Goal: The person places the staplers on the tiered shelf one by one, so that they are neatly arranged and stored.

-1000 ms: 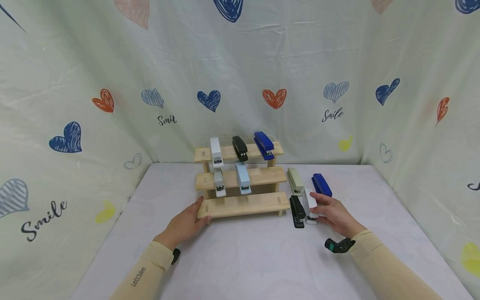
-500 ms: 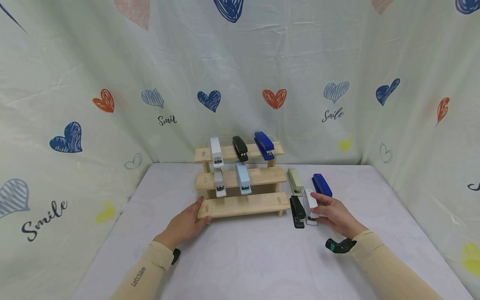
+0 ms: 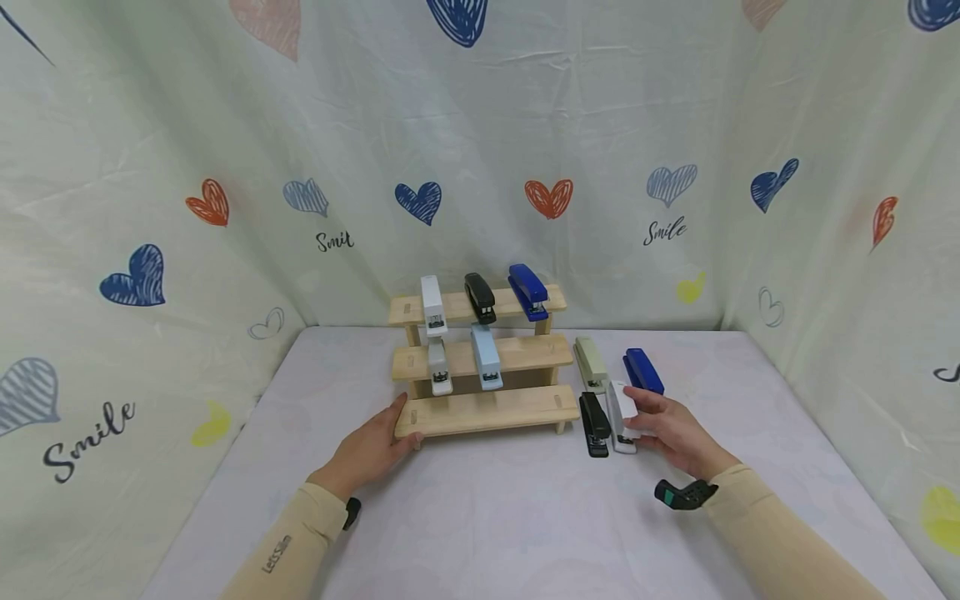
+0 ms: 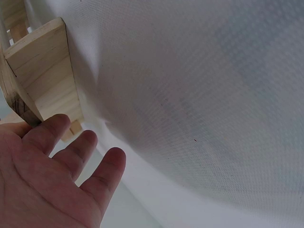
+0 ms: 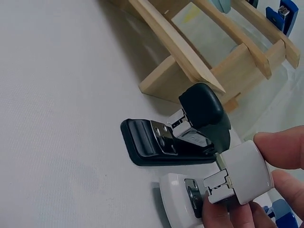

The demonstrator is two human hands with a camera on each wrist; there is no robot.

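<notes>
In the head view, my left hand [image 3: 372,447] holds the left end of the bottom board of a three-tier wooden shelf [image 3: 487,411]. The left wrist view shows several fingers [image 4: 78,149] extended beside the board's end. My right hand [image 3: 675,435] grips a white stapler [image 3: 619,408] on the table, its fingers round the upper arm. Just left of it lies a black stapler [image 3: 596,424], close to the white one. Behind them are a pale green stapler [image 3: 591,364] and a blue stapler [image 3: 642,371]. The right wrist view shows the white stapler [image 5: 247,171] tilted.
On the top tier stand a white stapler [image 3: 432,304], a black stapler [image 3: 480,297] and a blue stapler [image 3: 528,291]. The middle tier bears a grey-white stapler [image 3: 439,367] and a light blue stapler [image 3: 486,357]. A curtain [image 3: 480,108] with printed hearts surrounds the white table [image 3: 480,517].
My right hand has shifted slightly to the right and toward me, and the white stapler has moved with it, a little away from the black one. The left hand stays in place.
</notes>
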